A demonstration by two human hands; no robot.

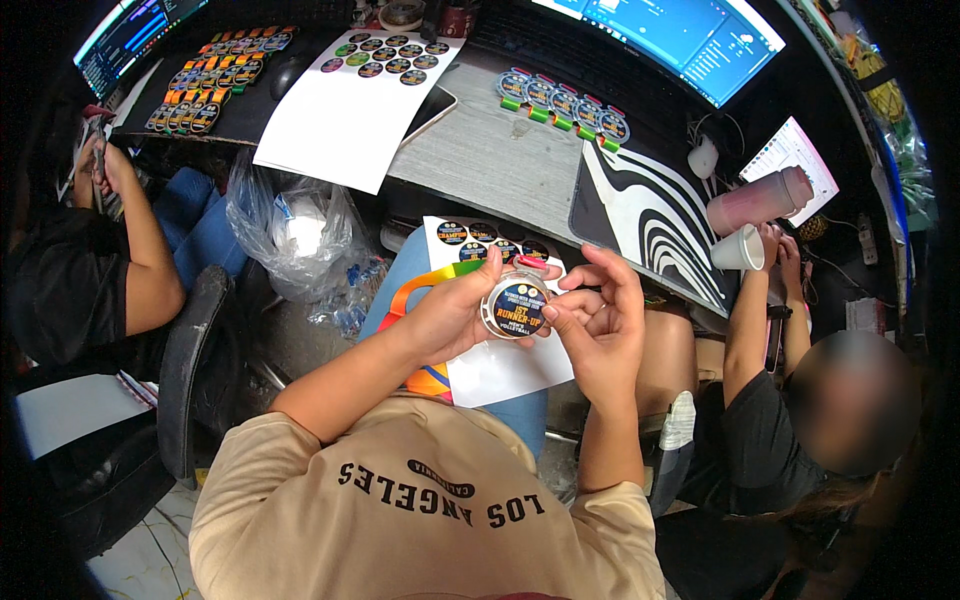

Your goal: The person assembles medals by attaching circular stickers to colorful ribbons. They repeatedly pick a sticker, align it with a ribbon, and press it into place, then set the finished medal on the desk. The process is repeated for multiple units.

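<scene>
My left hand [455, 310] grips a round silver medal [515, 305] with a dark printed sticker on its face. My right hand [600, 320] touches the medal's right edge with its fingertips, the fingers curled. A rainbow-coloured ribbon [420, 290] hangs from the medal under my left wrist. Beneath both hands, on my lap, lies a white sticker sheet [500, 370] with a few round dark stickers [480, 235] along its far edge.
On the grey desk [490, 160] lie a row of finished medals [560, 100], a larger sticker sheet [350, 110] and more medals [215, 80] at far left. A plastic bag [290, 235] sits below. A person at left, another at right holding a white cup [740, 248]. Monitors at the back.
</scene>
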